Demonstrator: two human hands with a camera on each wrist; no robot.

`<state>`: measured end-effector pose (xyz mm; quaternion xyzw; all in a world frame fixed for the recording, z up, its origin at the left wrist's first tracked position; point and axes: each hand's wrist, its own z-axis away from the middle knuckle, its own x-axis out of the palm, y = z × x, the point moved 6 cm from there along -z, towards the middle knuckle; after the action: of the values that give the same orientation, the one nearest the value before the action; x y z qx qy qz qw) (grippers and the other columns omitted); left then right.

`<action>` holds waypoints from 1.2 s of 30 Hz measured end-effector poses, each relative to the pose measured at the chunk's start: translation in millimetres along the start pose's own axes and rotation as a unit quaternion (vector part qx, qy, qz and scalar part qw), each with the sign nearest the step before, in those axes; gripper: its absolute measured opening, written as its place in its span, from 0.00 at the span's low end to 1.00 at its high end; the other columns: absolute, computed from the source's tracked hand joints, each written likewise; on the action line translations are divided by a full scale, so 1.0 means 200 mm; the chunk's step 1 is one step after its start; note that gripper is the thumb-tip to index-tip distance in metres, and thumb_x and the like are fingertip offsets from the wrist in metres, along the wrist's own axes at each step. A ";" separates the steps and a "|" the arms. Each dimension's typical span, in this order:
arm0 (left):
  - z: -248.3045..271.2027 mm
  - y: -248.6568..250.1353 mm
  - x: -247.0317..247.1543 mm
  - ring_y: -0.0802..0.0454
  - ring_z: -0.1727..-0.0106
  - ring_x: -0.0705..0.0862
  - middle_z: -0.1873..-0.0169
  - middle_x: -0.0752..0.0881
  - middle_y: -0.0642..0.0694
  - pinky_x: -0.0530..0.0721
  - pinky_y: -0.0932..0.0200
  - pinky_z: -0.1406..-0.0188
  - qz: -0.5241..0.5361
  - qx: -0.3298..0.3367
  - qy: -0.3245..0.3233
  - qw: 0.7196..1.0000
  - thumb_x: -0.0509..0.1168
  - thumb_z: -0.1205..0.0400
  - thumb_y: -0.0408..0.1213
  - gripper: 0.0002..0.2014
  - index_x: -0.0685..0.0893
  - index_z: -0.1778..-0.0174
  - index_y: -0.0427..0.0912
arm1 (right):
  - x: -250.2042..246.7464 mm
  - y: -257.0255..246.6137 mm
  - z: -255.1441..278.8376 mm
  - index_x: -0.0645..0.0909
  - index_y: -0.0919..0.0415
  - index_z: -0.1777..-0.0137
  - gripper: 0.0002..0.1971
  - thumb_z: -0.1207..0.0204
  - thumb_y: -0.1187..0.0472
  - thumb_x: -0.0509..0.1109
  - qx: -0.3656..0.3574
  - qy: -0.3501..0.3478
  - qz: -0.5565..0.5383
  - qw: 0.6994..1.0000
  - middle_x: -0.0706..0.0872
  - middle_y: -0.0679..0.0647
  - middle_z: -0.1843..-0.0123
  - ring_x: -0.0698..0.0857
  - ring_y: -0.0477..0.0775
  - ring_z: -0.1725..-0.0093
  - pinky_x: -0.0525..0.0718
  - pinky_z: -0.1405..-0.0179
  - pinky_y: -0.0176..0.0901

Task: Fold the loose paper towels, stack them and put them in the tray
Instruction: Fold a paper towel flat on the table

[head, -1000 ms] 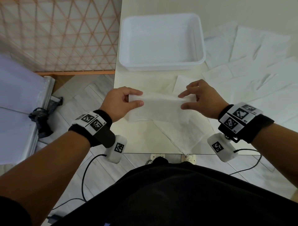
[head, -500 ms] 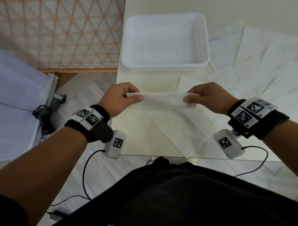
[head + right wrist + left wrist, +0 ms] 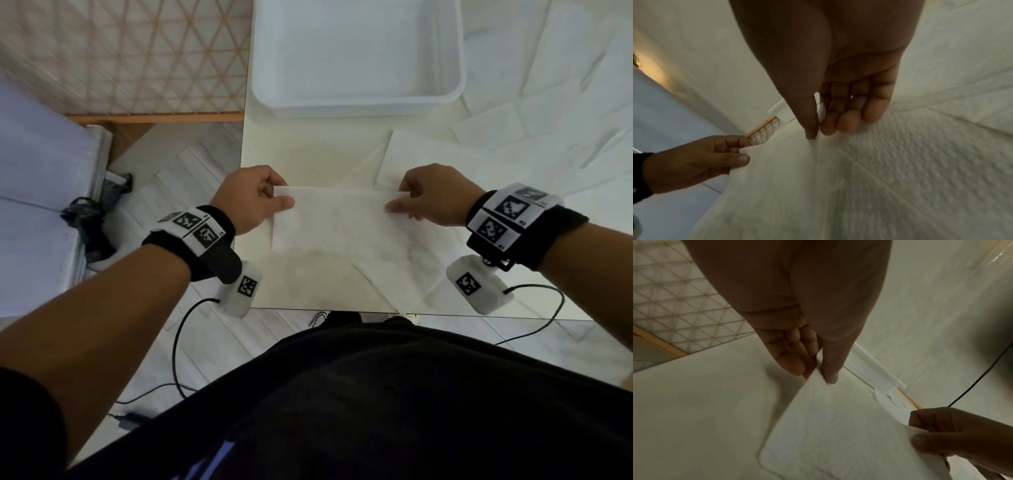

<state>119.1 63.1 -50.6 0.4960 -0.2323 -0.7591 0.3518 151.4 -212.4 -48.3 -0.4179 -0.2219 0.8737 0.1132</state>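
A white paper towel is held stretched above the table's near part, folded into a long band. My left hand pinches its left upper corner between thumb and fingers; the pinch shows in the left wrist view on the paper towel. My right hand pinches the right upper corner, seen close in the right wrist view, where the paper towel hangs down. Another towel lies flat under it. The white tray stands beyond, and I see nothing in it.
Several loose paper towels lie spread over the right of the white table. The table's left edge drops to a tiled floor; a lattice screen stands at far left. Cables hang from the wrist cameras.
Both hands have moved apart and pulled the towel taut; it hangs lower and flatter, with more of its face showing than half a second ago.
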 end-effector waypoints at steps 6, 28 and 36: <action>-0.02 -0.01 0.00 0.65 0.74 0.78 0.68 0.82 0.52 0.76 0.76 0.70 -0.009 0.021 0.026 0.999 0.77 0.26 0.37 0.11 0.83 0.52 0.42 | 0.00 0.00 -0.02 0.76 0.53 0.61 0.15 0.31 0.44 0.75 0.005 0.033 0.063 0.997 0.78 0.43 0.65 0.79 0.52 0.58 0.77 0.58 0.46; 0.12 0.03 0.48 0.51 0.19 0.28 0.18 0.30 0.45 0.34 0.50 0.18 -0.413 0.215 -0.123 0.876 0.36 0.18 0.62 0.39 0.32 0.18 0.43 | 0.43 -0.17 0.12 0.52 0.65 0.18 0.37 0.20 0.40 0.41 -0.205 -0.010 0.304 0.930 0.55 0.60 0.16 0.60 0.62 0.18 0.64 0.23 0.53; 0.13 -0.08 0.39 0.51 0.18 0.28 0.19 0.28 0.48 0.33 0.49 0.18 -0.420 0.191 -0.105 0.881 0.31 0.22 0.69 0.42 0.30 0.18 0.47 | 0.47 -0.12 0.12 0.37 0.63 0.18 0.39 0.22 0.36 0.26 -0.205 0.003 0.307 0.929 0.39 0.59 0.15 0.39 0.60 0.16 0.41 0.19 0.52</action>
<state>69.0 13.5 -97.5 0.5221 -0.1782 -0.8242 -0.1279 75.0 -162.9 -87.0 -0.4822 -0.2568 0.8001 -0.2478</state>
